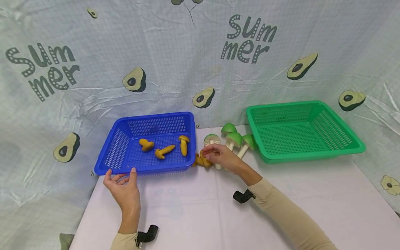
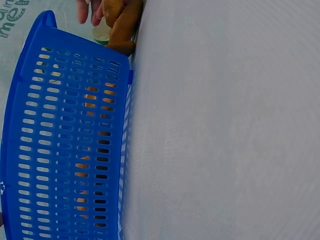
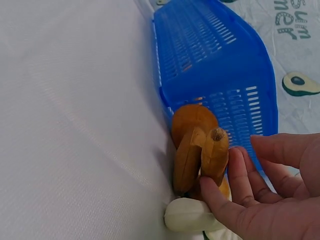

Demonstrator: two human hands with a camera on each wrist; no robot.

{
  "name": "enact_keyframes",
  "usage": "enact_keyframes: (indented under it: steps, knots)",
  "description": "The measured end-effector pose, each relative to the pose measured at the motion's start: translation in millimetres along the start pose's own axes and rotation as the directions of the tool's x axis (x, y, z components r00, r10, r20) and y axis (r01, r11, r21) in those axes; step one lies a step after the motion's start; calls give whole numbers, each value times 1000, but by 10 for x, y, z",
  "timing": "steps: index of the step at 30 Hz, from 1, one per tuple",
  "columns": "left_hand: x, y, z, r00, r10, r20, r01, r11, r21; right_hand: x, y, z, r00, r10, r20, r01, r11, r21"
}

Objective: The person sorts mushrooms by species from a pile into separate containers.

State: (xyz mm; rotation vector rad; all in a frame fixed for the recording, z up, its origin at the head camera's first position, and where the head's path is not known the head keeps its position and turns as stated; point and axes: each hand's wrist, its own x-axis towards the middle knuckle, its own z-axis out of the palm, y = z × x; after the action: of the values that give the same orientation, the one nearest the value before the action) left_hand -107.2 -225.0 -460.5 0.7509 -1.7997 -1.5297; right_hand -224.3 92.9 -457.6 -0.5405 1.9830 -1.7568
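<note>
My left hand (image 1: 124, 189) holds the front rim of the blue basket (image 1: 147, 170), its thumb tip over the edge; little of this hand shows in the left wrist view. Three yellow-brown toy mushrooms (image 1: 165, 151) lie inside the basket. My right hand (image 1: 223, 158) is beside the basket's right wall, at a small pile of yellow-brown mushrooms on the table. One fingertip touches a mushroom stem (image 3: 215, 157) in the right wrist view, while the other fingers are spread apart. Green-capped toy mushrooms (image 1: 233, 139) with white stems lie just behind and right of this hand.
A green basket (image 1: 312, 158) stands at the right, with green-capped mushrooms against its left side. The white table (image 1: 193, 215) stretches in front of both baskets. Behind it hangs a cloth (image 1: 168, 52) printed with avocados and lettering.
</note>
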Motion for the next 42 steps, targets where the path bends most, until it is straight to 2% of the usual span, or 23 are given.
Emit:
enact_keyframes:
  steps: [12,16,20,25,32,37,42]
  knots:
    - [7,-1,3,1000,-10,5,10,1000,-7,-86,40,4,999,31,37,-31,999,-14]
    - [8,7,3,1000,-6,5,6,1000,-8,-101,36,19,998,30,-63,-30,1000,-2]
    - [4,28,3,1000,-1,3,1,1000,-4,-99,19,38,981,9,-194,-17,999,-39]
    - [-10,37,-1,1000,-4,7,4,1000,-4,-74,24,65,978,18,-206,-43,992,-119]
    - [-12,12,-6,1000,-7,11,7,1000,4,-33,104,81,981,0,-194,-59,951,-302]
    - [-8,17,-7,1000,-4,9,3,1000,4,-41,55,99,984,-29,-174,-52,895,-444]
    - [-10,23,-1,1000,-6,8,6,1000,8,-43,9,104,987,-32,-156,-52,861,-506]
